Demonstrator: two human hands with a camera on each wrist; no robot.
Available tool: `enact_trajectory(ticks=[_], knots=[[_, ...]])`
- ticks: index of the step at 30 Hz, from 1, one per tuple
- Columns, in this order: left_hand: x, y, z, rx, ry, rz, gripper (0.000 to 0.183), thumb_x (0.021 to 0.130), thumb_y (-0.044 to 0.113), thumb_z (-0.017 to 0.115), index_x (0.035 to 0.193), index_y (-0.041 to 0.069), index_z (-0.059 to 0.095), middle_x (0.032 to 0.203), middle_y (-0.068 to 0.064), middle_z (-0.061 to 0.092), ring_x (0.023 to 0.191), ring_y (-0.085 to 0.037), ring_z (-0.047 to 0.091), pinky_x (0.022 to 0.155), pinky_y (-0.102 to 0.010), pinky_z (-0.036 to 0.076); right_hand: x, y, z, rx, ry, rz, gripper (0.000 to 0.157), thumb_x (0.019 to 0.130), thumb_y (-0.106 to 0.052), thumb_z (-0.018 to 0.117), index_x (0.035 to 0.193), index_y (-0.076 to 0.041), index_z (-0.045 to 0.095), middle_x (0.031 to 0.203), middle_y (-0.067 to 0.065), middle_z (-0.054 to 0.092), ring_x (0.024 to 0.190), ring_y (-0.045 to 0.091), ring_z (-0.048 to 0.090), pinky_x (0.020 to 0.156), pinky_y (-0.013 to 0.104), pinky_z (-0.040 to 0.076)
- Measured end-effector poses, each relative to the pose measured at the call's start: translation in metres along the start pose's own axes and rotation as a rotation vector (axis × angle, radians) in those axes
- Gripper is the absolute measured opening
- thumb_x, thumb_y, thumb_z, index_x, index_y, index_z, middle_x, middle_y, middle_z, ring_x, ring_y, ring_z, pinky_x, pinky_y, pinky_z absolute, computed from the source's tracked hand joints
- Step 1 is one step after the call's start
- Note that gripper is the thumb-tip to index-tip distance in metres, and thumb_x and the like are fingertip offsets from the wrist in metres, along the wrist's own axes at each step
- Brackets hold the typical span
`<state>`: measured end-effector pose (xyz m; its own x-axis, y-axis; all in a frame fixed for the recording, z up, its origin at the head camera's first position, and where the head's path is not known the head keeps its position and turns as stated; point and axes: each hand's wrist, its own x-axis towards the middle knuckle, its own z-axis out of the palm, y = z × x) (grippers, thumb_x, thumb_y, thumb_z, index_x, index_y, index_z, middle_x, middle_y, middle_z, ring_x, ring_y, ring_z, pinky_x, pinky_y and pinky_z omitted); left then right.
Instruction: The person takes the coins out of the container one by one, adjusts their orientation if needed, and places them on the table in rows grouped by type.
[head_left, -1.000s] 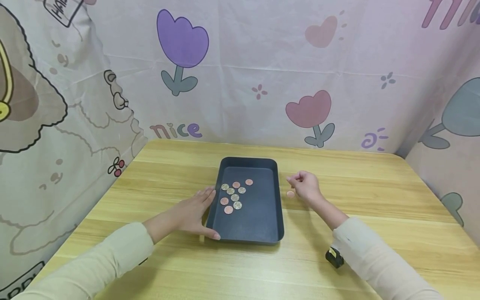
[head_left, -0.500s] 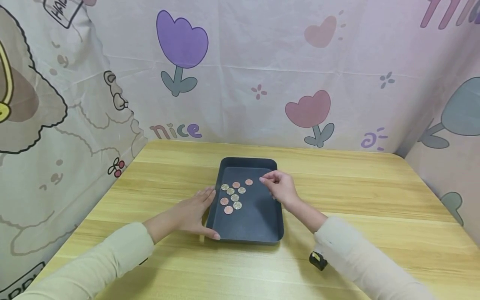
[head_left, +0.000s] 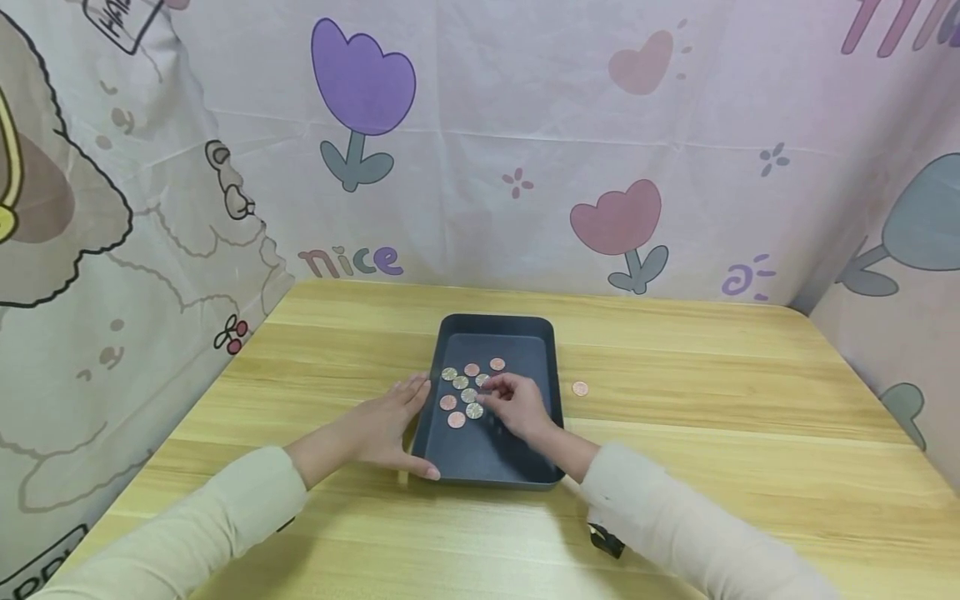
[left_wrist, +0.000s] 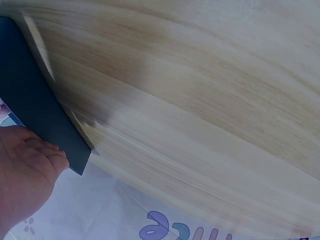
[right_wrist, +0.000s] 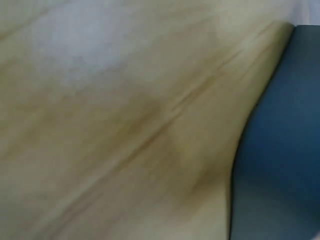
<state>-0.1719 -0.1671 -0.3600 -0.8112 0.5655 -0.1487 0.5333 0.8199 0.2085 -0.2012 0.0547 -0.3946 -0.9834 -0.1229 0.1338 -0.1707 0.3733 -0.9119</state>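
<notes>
A dark rectangular tray (head_left: 495,477) lies on the wooden table with several coins (head_left: 456,420) in its left half, some copper, some brass-coloured. My left hand (head_left: 386,421) rests against the tray's left wall, fingers extended along it and thumb at the near left corner. In the left wrist view, my left hand (left_wrist: 30,170) touches the dark wall. Over the coins hovers my right hand (head_left: 517,407), thumb and index finger bent close together. Its fingertips partly cover a brass-coloured coin; I cannot tell whether they hold one. Only table and tray wall (right_wrist: 280,150) show clearly in the right wrist view.
One copper coin (head_left: 580,388) lies on the wooden table (head_left: 712,367) just right of the tray. A small black device (head_left: 606,542) shows below the right sleeve. Behind the table hangs a patterned cloth (head_left: 480,150) with flowers.
My right hand has moved left from beside the copper coin on the table, across the tray's right wall, to the coins inside. My left hand and the tray have stayed still.
</notes>
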Motion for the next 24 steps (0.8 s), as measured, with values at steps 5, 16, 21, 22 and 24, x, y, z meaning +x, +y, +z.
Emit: enact_trajectory(ticks=[5, 16, 21, 22, 24], knots=[[0.0, 0.0, 0.0, -0.003, 0.0, -0.001, 0.124, 0.063, 0.076, 0.062, 0.145, -0.006, 0.018, 0.153, -0.024, 0.015, 0.141, -0.039, 0.019, 0.113, -0.047, 0.026, -0.001, 0.002, 0.006, -0.07, -0.063, 0.003, 0.016, 0.076, -0.002, 0.072, 0.089, 0.006, 0.067, 0.061, 0.005, 0.056, 0.054, 0.005, 0.044, 0.05, 0.016, 0.036], [0.0, 0.0, -0.001, -0.005, -0.001, -0.004, 0.123, 0.063, 0.075, 0.063, 0.145, -0.006, 0.018, 0.153, -0.023, 0.014, 0.141, -0.039, 0.019, 0.113, -0.048, 0.026, 0.001, 0.006, 0.012, -0.179, -0.089, -0.052, 0.017, 0.07, -0.002, 0.076, 0.082, 0.005, 0.066, 0.057, -0.005, 0.044, 0.052, 0.003, 0.039, 0.049, 0.014, 0.033], [0.001, 0.001, -0.001, -0.001, -0.002, -0.004, 0.124, 0.063, 0.075, 0.063, 0.145, -0.006, 0.019, 0.153, -0.024, 0.015, 0.141, -0.038, 0.018, 0.114, -0.047, 0.025, 0.001, 0.005, 0.013, -0.237, -0.104, -0.049, 0.015, 0.072, -0.001, 0.075, 0.081, 0.003, 0.064, 0.058, -0.002, 0.046, 0.053, 0.005, 0.04, 0.049, 0.015, 0.033], [0.001, 0.0, -0.001, 0.001, 0.0, -0.002, 0.124, 0.063, 0.075, 0.063, 0.145, -0.007, 0.02, 0.153, -0.024, 0.015, 0.141, -0.038, 0.019, 0.114, -0.047, 0.025, 0.001, 0.004, 0.013, -0.249, -0.11, -0.047, 0.014, 0.072, -0.001, 0.075, 0.081, 0.003, 0.063, 0.058, -0.002, 0.046, 0.054, 0.006, 0.04, 0.049, 0.015, 0.033], [0.0, 0.0, 0.0, 0.005, 0.003, 0.001, 0.124, 0.062, 0.076, 0.063, 0.144, -0.007, 0.02, 0.153, -0.024, 0.016, 0.141, -0.039, 0.019, 0.114, -0.047, 0.024, 0.001, 0.003, 0.013, -0.271, -0.127, -0.035, 0.014, 0.074, -0.001, 0.074, 0.081, 0.002, 0.062, 0.06, -0.001, 0.046, 0.055, 0.007, 0.041, 0.049, 0.016, 0.033]])
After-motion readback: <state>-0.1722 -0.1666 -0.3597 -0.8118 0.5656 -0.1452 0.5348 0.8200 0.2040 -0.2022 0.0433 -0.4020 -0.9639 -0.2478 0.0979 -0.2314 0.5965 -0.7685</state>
